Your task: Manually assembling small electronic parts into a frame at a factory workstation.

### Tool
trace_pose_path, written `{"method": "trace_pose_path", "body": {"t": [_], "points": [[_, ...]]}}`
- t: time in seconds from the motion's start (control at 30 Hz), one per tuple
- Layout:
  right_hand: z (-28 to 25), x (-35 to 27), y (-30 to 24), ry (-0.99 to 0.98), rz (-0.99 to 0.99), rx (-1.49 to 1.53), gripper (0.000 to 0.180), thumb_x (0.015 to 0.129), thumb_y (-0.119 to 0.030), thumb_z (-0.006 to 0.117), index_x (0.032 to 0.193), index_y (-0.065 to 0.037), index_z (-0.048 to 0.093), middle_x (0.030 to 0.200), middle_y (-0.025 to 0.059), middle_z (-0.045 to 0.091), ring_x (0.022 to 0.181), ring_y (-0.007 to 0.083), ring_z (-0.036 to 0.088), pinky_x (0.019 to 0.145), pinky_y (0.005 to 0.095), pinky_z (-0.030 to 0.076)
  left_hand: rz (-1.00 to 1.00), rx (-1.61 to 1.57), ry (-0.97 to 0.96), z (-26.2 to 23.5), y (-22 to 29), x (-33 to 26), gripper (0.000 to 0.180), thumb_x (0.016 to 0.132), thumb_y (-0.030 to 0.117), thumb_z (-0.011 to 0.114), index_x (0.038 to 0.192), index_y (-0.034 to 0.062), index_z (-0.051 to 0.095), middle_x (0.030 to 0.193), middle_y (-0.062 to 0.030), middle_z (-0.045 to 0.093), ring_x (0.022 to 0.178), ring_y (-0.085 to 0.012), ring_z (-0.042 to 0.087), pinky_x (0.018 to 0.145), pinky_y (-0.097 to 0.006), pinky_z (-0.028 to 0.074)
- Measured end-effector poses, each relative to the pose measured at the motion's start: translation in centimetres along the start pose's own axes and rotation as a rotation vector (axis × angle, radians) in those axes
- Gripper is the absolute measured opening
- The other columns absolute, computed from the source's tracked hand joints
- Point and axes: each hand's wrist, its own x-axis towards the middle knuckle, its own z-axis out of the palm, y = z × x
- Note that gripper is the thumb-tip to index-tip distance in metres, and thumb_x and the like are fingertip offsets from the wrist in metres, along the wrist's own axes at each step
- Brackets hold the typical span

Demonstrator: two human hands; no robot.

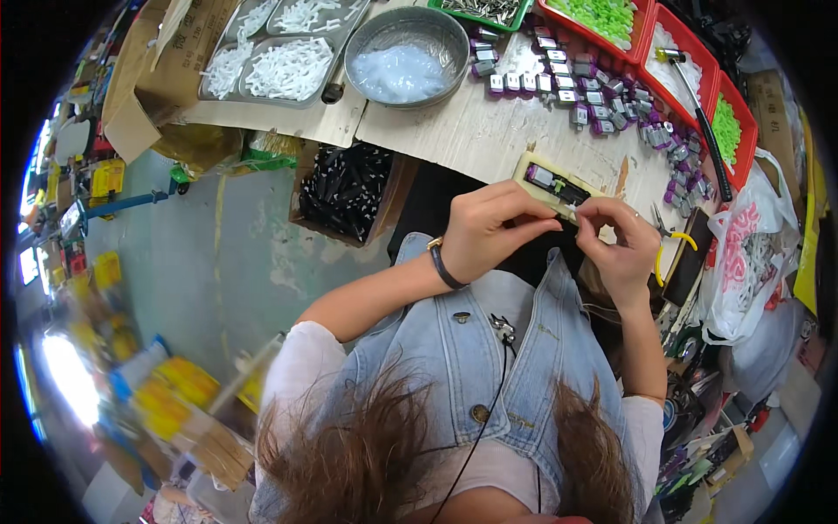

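Note:
At the bench's near edge sits a cream-coloured holder [524, 163] with a black elongated casing [572, 193] lying in it. Inside the casing are a small silver motor with a purple end [541, 175] and a bright green part [559, 185]. My left hand [496, 225] is closed in a pinch by the holder's near side; what its fingertips hold, if anything, is hidden. At the casing's right end, my right hand [621, 247] pinches with thumb and forefinger. A tiny whitish bit shows near those fingertips, too small to name.
Many loose motors [598, 98] spread across the bench [436, 131]. Beyond stand a metal bowl [410, 26], a tray of white pieces [288, 70] and red bins [738, 131]. A black-handled hammer [709, 140] and yellow-handled pliers [679, 249] lie right. Below is a carton of black parts [346, 192].

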Motion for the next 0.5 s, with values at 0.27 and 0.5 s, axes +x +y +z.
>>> {"method": "trace_pose_path", "body": {"t": [0.27, 0.5], "points": [[0.2, -0.4, 0.2, 0.03, -0.031, -0.105, 0.016, 0.074, 0.007, 0.071, 0.087, -0.001, 0.068, 0.08, 0.0044, 0.069, 0.063, 0.0088, 0.063, 0.058, 0.0218, 0.05, -0.023, -0.042, 0.015, -0.1, -0.1, -0.9, 0.018, 0.072, -0.001, 0.08, 0.089, 0.0013, 0.073, 0.081, -0.0076, 0.069, 0.07, -0.0134, 0.067, 0.061, -0.024, 0.053], [0.4, 1.1, 2.0, -0.074, -0.019, -0.266, 0.016, 0.075, 0.003, 0.073, 0.089, -0.002, 0.067, 0.078, 0.0058, 0.067, 0.06, 0.0117, 0.063, 0.057, 0.0236, 0.049, 0.318, 0.185, -0.022, 0.1, -1.3, 0.6, 0.021, 0.07, 0.001, 0.078, 0.091, 0.0042, 0.072, 0.094, -0.0069, 0.07, 0.086, -0.022, 0.067, 0.075, -0.032, 0.054]]}}
